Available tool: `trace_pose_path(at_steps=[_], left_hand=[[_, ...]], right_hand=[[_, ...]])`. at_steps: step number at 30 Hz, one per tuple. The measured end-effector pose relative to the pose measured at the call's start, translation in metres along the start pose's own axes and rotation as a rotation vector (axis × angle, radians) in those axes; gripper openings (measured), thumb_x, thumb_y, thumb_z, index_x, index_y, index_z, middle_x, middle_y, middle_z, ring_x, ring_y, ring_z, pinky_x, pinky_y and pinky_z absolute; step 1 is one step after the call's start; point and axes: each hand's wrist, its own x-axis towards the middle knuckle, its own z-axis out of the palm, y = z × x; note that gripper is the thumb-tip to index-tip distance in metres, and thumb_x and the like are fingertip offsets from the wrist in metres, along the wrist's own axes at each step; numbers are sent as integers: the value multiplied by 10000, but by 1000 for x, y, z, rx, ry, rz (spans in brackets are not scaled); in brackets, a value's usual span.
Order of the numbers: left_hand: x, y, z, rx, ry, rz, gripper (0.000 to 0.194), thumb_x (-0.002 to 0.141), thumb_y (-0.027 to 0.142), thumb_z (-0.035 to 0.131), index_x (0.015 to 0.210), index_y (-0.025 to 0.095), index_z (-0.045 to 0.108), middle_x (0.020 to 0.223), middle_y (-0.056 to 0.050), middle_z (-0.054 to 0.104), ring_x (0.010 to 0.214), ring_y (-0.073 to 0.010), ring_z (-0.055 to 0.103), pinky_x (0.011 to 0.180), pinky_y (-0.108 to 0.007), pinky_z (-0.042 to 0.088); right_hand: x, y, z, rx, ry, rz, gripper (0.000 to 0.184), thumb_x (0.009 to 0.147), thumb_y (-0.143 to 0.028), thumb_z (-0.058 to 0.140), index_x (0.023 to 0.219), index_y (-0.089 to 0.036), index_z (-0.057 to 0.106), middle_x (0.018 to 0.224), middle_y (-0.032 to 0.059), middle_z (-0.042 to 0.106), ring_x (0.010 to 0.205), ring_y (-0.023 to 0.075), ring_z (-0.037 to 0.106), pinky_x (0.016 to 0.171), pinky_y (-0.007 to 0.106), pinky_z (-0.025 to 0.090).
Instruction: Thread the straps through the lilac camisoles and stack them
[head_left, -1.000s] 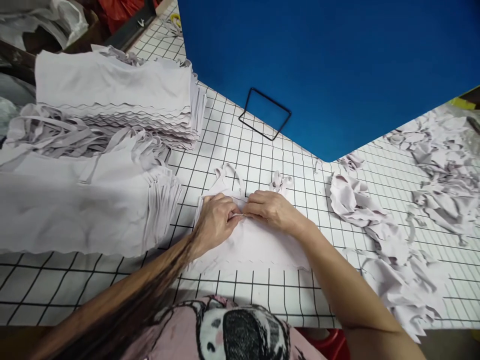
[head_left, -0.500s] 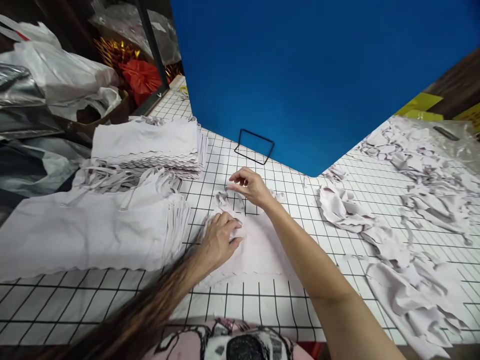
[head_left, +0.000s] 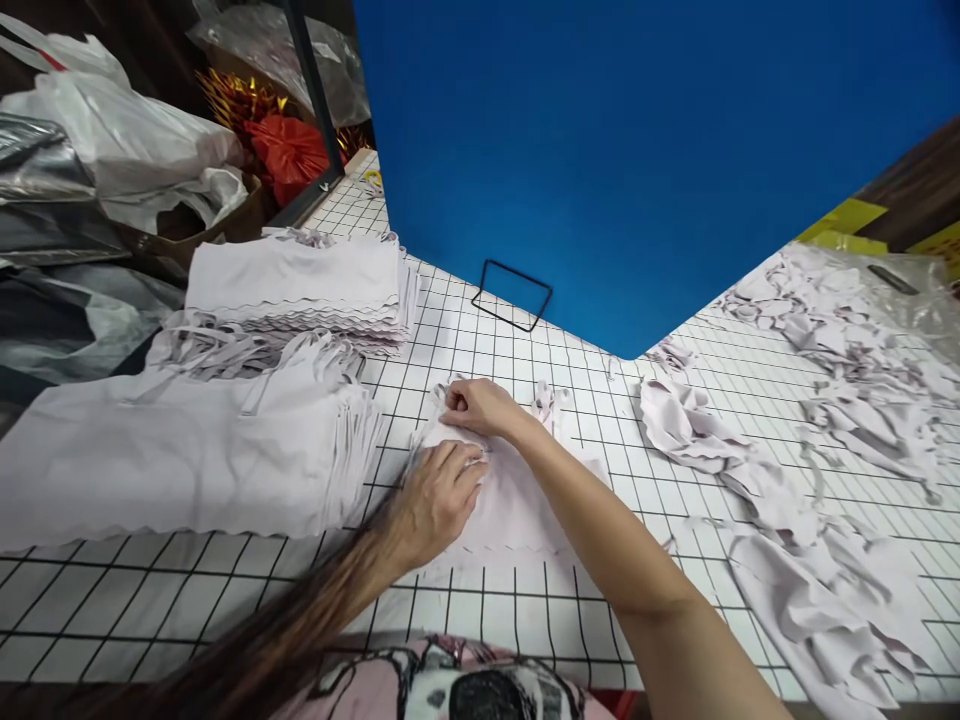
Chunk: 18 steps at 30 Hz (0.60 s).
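Observation:
A pale lilac camisole (head_left: 517,500) with thin straps lies on the grid-lined table below my hands. My left hand (head_left: 439,500) rests on its left part, the fingers stretched out over the cloth. Just beyond it, my right hand (head_left: 480,407) has thumb and forefinger pinched at the top left edge, by one strap. Exactly which fold sits between those fingertips is hidden. The other strap (head_left: 551,400) stands crumpled to the right of my right wrist.
Two stacks of similar camisoles, a near one (head_left: 187,450) and a far one (head_left: 300,275), stand at left. Loose crumpled pieces (head_left: 817,590) spread along the right. A blue board (head_left: 600,150) rises at the back, near a black wire frame (head_left: 512,295). Plastic bags (head_left: 135,130) crowd the far left.
My right hand has come down and nearer, from holding a strap up above the table to the camisole's top edge. My left hand has flattened slightly on the cloth.

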Motion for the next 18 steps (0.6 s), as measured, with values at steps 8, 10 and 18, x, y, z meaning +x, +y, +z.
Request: trace_pose_path(at_steps=[8, 10, 18], left_hand=[[-11, -4, 3, -17, -111, 51, 325, 912, 156, 522, 1234, 170, 564, 1311, -93, 576, 1273, -269, 468, 1030, -446, 452], [-13, -3, -2, -23, -101, 32, 296, 910, 135, 501, 1192, 181, 578, 1296, -96, 579, 1269, -272, 472, 1037, -446, 451], [-39, -9, -12, 160, 75, -379, 458, 908, 384, 484, 1277, 114, 462, 1211, -211, 499, 1160, -379, 489, 990, -503, 447]], right_hand=[[16, 1, 3, 137, 249, 154, 193, 853, -339, 571, 725, -195, 566, 686, -6, 624, 644, 129, 522, 587, 238, 339], [2, 3, -5, 118, 279, 179, 188, 868, -358, 576, 770, -198, 584, 754, 11, 661, 685, 143, 552, 605, 248, 348], [-187, 50, -13, -3, 728, 618, 408, 877, -598, 517, 959, -201, 554, 889, 74, 672, 773, 219, 603, 668, 308, 395]])
